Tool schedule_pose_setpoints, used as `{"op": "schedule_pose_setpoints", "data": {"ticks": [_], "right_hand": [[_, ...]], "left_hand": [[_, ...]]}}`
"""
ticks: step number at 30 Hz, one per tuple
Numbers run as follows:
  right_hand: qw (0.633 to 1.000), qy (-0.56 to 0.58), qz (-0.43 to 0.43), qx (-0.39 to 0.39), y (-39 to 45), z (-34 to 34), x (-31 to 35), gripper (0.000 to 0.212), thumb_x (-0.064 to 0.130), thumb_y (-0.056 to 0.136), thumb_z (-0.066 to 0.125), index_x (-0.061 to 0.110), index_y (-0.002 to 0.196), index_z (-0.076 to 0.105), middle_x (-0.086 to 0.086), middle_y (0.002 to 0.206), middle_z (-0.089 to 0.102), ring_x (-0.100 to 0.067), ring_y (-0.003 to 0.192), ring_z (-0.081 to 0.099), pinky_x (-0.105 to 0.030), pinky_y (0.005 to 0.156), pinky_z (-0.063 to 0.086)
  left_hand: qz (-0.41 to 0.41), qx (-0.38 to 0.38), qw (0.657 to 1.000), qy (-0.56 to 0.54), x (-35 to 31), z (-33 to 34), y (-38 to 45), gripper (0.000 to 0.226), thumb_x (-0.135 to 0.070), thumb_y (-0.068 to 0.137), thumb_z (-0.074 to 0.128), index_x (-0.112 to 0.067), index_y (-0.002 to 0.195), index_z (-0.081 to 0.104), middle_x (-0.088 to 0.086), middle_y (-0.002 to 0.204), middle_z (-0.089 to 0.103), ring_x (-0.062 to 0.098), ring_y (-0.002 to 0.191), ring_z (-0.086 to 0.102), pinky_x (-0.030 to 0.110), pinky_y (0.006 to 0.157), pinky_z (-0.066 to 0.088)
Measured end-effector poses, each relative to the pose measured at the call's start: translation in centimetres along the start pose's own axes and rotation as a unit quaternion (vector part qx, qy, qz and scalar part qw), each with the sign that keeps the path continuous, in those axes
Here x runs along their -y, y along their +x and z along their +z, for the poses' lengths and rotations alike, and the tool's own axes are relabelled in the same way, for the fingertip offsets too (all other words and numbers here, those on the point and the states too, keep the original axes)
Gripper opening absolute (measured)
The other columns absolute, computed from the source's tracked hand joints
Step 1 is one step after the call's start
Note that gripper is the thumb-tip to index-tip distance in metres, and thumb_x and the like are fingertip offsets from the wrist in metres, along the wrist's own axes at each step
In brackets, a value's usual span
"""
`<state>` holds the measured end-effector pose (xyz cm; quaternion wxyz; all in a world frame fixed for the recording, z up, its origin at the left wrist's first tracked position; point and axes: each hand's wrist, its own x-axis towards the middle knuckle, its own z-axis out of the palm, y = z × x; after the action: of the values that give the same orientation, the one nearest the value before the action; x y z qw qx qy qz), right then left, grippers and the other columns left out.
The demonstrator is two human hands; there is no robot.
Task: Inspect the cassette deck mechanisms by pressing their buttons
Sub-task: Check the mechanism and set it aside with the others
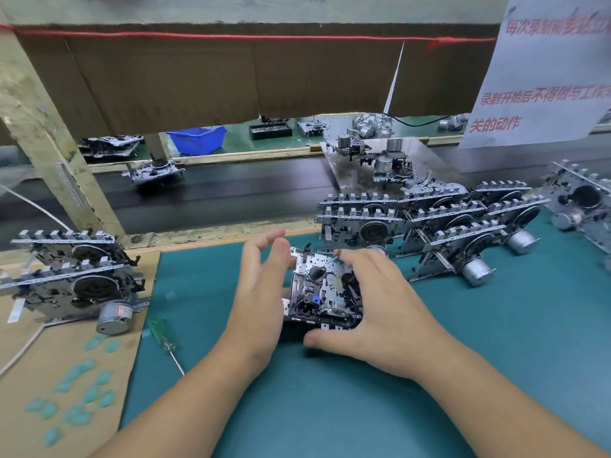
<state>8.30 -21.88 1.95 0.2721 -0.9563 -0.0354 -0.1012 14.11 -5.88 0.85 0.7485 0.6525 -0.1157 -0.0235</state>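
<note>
Right hand has its fingers curled over the far edge of the cassette deck mechanism, thumb hooked under the near edge, so it's properly gripped, probably to steady it for button pressing. Left hand sits flat against the left side, fingers straight and loose. The mechanism's mid-table, both forearms angling in from below.

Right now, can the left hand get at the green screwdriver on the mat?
Probably yes. The left hand rests open against the mechanism that the right hand grips, so it holds nothing. The screwdriver lies on the mat just to its left, with nothing between them.
</note>
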Motion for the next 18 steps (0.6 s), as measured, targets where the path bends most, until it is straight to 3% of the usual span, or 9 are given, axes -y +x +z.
{"op": "schedule_pose_setpoints", "data": {"ticks": [2,5,9,11,13,15,16,18], "right_hand": [[1.000,-0.002,-0.004,0.003,0.0,-0.1,0.0,0.120,0.082,0.048,0.074,0.036,0.149,0.027,0.027,0.132,0.031,0.004,0.129,0.030,-0.018,0.105,0.030],[1.000,0.000,-0.004,-0.006,-0.1,-0.3,0.1,0.120,0.073,0.044,0.081,0.046,0.145,0.022,0.032,0.123,0.031,0.007,0.122,0.034,-0.014,0.093,0.029],[0.999,0.033,0.016,-0.036,-0.1,-0.4,0.0,0.110,0.064,0.040,0.085,0.055,0.132,0.025,0.034,0.115,0.041,0.005,0.108,0.045,-0.010,0.081,0.033],[0.999,0.045,0.006,-0.017,0.0,-0.5,0.0,0.113,0.064,0.042,0.085,0.057,0.136,0.021,0.035,0.120,0.040,0.004,0.116,0.044,-0.011,0.088,0.035],[0.998,0.048,-0.010,0.029,-0.1,-0.8,0.0,0.127,0.067,0.046,0.084,0.062,0.145,0.005,0.030,0.137,0.035,0.008,0.134,0.030,-0.023,0.101,0.037],[0.997,0.048,-0.014,0.052,-0.2,-1.1,0.1,0.139,0.068,0.046,0.085,0.065,0.145,-0.012,0.025,0.147,0.031,0.013,0.139,0.018,-0.033,0.106,0.036],[0.997,0.051,-0.009,0.048,-0.1,-1.2,0.2,0.142,0.065,0.046,0.087,0.067,0.144,-0.015,0.022,0.148,0.034,0.007,0.142,0.022,-0.036,0.106,0.038],[0.998,0.050,-0.004,0.031,-0.1,-1.4,0.2,0.144,0.060,0.046,0.090,0.067,0.143,-0.017,0.019,0.145,0.043,-0.005,0.135,0.039,-0.033,0.099,0.041]], "left_hand": [[-0.022,0.010,1.000,-0.003,-0.1,0.1,0.1,0.036,-0.063,0.081,0.058,-0.042,0.106,0.073,-0.019,0.096,0.074,0.013,0.095,0.069,0.047,0.089,0.053],[-0.016,0.044,0.999,0.018,-0.1,0.5,0.0,0.025,-0.045,0.090,0.053,-0.033,0.099,0.073,-0.003,0.094,0.076,0.017,0.087,0.072,0.040,0.075,0.056],[-0.012,0.052,0.998,0.042,0.3,0.3,0.1,0.019,-0.038,0.090,0.055,-0.035,0.098,0.072,-0.002,0.096,0.075,0.018,0.090,0.071,0.042,0.081,0.058],[-0.020,0.030,0.999,0.040,0.4,0.3,0.1,0.018,-0.039,0.088,0.056,-0.035,0.096,0.072,-0.001,0.094,0.075,0.018,0.089,0.071,0.044,0.082,0.058],[-0.022,0.003,0.999,0.044,0.6,0.2,0.1,0.020,-0.041,0.087,0.056,-0.036,0.095,0.072,0.002,0.093,0.074,0.016,0.089,0.069,0.049,0.086,0.056],[-0.031,0.001,0.999,0.040,0.6,0.2,0.1,0.021,-0.043,0.086,0.055,-0.035,0.096,0.073,0.012,0.092,0.072,0.019,0.087,0.065,0.056,0.090,0.054],[-0.035,0.004,0.999,0.030,0.6,0.2,0.1,0.022,-0.042,0.086,0.056,-0.033,0.096,0.073,0.011,0.088,0.071,0.020,0.085,0.065,0.057,0.087,0.054],[-0.034,0.007,0.999,0.026,0.6,0.2,0.2,0.021,-0.040,0.087,0.056,-0.030,0.096,0.072,0.000,0.083,0.072,0.015,0.080,0.067,0.045,0.073,0.057]]}}
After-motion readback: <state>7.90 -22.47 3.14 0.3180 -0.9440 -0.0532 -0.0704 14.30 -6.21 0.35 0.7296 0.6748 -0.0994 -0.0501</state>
